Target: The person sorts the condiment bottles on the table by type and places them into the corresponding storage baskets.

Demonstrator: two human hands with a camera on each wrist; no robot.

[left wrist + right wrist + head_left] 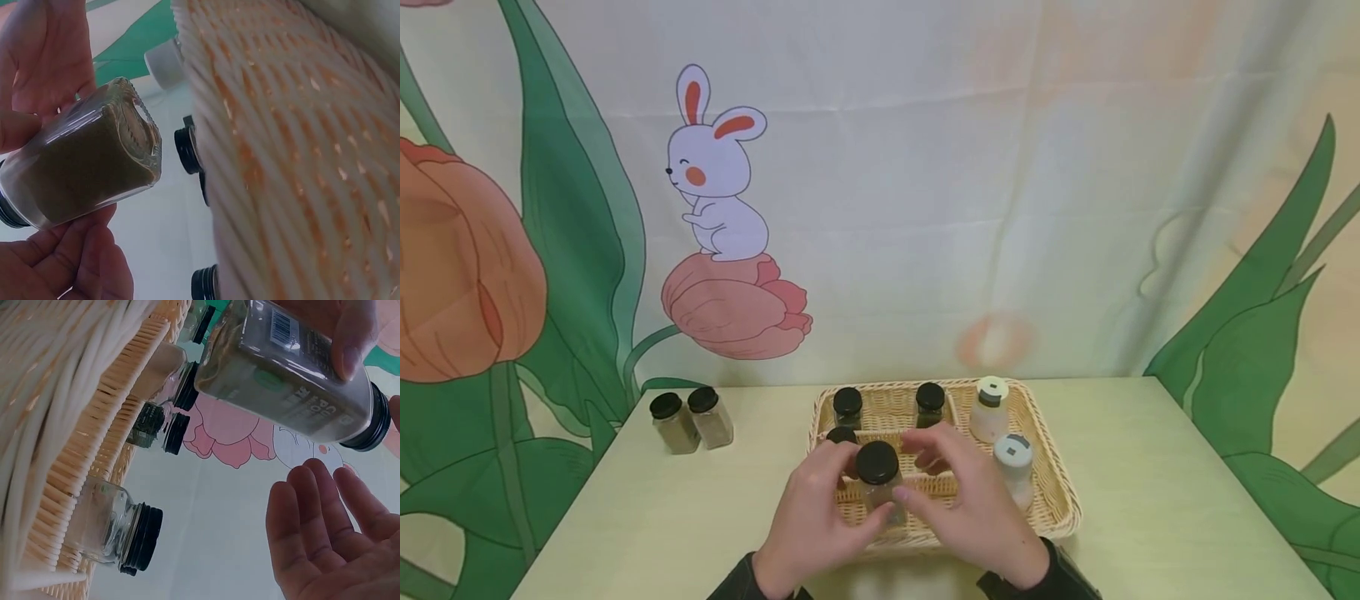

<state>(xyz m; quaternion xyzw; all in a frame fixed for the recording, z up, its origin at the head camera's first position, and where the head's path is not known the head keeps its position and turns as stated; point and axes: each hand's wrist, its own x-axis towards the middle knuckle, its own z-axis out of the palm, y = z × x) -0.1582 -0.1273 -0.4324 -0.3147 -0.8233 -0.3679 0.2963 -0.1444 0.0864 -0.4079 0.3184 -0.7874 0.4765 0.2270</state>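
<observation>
Left hand (812, 500) grasping a black-lidded jar (877, 487) between thumb and fingers; right hand (973, 504) (fingers released) turned palm-inward beside it.

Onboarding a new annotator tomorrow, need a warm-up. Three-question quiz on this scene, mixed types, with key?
1. Count: how many jars stand on the table to the left of the basket?
2. True or false: both pale-topped containers stand at the basket's right side.
3. Multiple choice: what colour is the lid of the square jar in the left hand? A) white B) black C) red

Key: 1. Two; 2. True; 3. B
</observation>
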